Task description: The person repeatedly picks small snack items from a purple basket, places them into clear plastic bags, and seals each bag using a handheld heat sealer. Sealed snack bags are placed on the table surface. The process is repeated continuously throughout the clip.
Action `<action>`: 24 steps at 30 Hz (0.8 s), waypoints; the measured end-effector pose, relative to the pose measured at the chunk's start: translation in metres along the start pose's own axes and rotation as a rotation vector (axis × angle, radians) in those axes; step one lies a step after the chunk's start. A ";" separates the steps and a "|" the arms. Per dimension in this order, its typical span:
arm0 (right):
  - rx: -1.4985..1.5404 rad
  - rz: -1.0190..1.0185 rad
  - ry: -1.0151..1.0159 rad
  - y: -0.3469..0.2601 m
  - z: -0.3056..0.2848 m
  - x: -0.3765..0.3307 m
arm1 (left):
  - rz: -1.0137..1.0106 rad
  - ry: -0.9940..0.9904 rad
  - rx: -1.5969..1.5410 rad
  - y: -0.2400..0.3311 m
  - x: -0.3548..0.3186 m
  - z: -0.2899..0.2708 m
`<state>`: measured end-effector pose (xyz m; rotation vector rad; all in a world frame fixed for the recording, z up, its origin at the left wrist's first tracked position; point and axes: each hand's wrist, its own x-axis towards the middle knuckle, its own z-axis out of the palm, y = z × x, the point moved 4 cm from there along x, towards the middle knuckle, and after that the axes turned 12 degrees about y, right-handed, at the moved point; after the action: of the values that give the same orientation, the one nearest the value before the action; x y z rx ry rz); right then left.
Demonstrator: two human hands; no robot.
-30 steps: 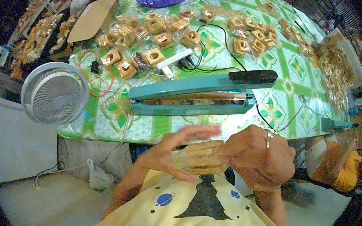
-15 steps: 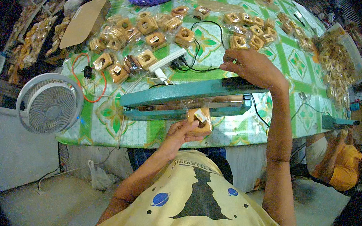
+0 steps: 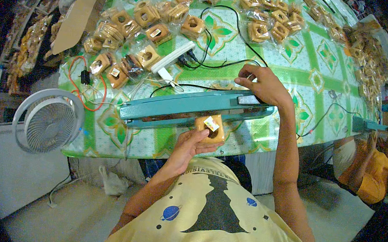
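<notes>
On the sealer (image 3: 172, 107) leans a half-open, empty right hand (image 3: 267, 85); at its front, the left hand (image 3: 190, 145) pinches a bag (image 3: 218, 132) that could skew if tugged.

The sealer (image 3: 172, 104) looks like smooth, shiny metal. Clear, shiny plastic wraps the packets (image 3: 218, 127). The tabletop (image 3: 327, 94) looks slick and glossy, like plastic. The fan (image 3: 49, 128) is smooth plastic, the flap (image 3: 79, 22) is dull cardboard, and the shirt (image 3: 145, 235) is soft cloth.
</notes>
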<state>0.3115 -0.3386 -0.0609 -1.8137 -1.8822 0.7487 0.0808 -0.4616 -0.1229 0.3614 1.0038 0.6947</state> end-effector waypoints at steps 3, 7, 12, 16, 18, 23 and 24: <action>-0.036 0.016 0.085 0.000 0.000 -0.002 | -0.076 0.037 -0.006 -0.002 -0.001 -0.003; -0.082 0.029 0.093 -0.001 0.000 -0.003 | -0.026 0.065 -0.004 -0.001 0.000 -0.003; -0.127 0.040 0.080 -0.001 0.000 -0.003 | -0.048 0.073 -0.022 0.001 -0.002 -0.002; -0.100 0.049 0.083 -0.001 0.000 -0.004 | -0.044 0.056 -0.036 0.004 -0.004 0.001; -0.095 0.017 0.106 -0.001 0.000 -0.004 | -0.028 0.068 -0.023 0.005 -0.005 0.002; -0.174 -0.027 0.208 0.000 -0.002 -0.007 | -0.009 0.012 -0.044 0.003 -0.005 0.003; -0.188 -0.047 0.246 -0.002 -0.003 -0.008 | 0.016 -0.013 -0.064 0.002 -0.005 0.003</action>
<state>0.3121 -0.3465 -0.0567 -1.8688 -1.8745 0.3229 0.0812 -0.4629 -0.1170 0.3181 0.9654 0.7365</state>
